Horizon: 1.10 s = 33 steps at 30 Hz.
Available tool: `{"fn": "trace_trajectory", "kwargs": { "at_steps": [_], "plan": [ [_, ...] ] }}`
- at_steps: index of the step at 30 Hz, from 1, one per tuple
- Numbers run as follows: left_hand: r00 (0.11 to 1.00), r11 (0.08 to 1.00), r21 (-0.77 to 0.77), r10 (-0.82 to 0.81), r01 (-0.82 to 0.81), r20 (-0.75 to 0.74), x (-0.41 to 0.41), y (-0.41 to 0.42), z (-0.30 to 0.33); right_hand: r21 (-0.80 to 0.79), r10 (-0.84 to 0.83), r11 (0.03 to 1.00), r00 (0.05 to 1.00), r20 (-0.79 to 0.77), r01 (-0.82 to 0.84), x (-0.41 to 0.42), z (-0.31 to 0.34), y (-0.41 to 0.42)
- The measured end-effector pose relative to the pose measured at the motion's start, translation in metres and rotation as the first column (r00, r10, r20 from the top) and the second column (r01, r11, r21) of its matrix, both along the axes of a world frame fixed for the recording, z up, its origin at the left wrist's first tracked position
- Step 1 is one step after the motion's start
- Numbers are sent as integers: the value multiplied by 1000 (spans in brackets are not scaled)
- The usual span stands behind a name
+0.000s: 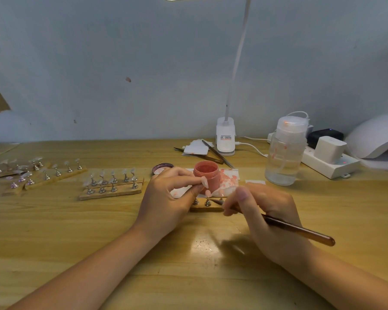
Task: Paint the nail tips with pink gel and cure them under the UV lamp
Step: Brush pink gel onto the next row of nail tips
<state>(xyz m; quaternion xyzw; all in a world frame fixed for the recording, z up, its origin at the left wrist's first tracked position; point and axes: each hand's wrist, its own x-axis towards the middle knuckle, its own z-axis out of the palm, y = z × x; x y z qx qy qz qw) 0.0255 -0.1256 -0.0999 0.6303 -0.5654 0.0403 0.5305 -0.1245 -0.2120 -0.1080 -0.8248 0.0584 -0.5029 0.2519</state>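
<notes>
An open jar of pink gel (206, 175) stands on a stained white wipe (227, 180), its lid (162, 168) lying to the left. In front of the jar a small wooden strip (205, 208) carries metal stands with pink nail tips (207, 193). My left hand (170, 198) pinches one nail tip (204, 183) between thumb and fingers, just beside the jar. My right hand (264, 211) grips a brown brush (300, 230), its tip pointing left at the stands. The white UV lamp (376, 139) sits at the far right.
Several wooden strips with clear nail tips on stands (112, 182) lie to the left, more (36, 173) farther left. A clear pump bottle (286, 151), a desk lamp base (225, 137), tweezers (215, 153) and a power strip (329, 162) stand behind.
</notes>
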Motion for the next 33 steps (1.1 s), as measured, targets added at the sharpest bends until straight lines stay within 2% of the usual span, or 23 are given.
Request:
{"fn": "trace_trajectory", "kwargs": {
  "at_steps": [3,7,11,15,20,23,26,28,33],
  "plan": [
    [1000,1000,0,-13,13,-6,1,0,0,-50,-59,997,998,0,59,1,1,1],
    [1000,1000,-16,-16,16,-14,1,0,0,45,8,999,1000,8,-9,-1,0,1],
    [999,999,-15,-36,36,-6,2,0,1,-22,-57,998,998,23,57,2,2,1],
    [999,999,-23,-49,49,-13,1,0,1,85,11,996,1000,14,-12,-1,0,1],
    [998,998,-26,-56,56,-23,2,0,1,41,-20,999,1000,12,19,0,2,1],
    [998,998,-26,-59,58,-32,2,0,1,125,41,991,999,17,-43,-1,0,2],
    [997,998,-24,-60,59,-45,3,0,1,72,7,997,997,73,-13,-1,1,2],
    [997,998,-30,-64,62,-42,3,0,1,39,-34,999,998,52,32,0,2,2],
    [996,997,-35,-69,67,-55,2,0,1,136,39,989,997,65,-48,-1,1,3]
  ]
}}
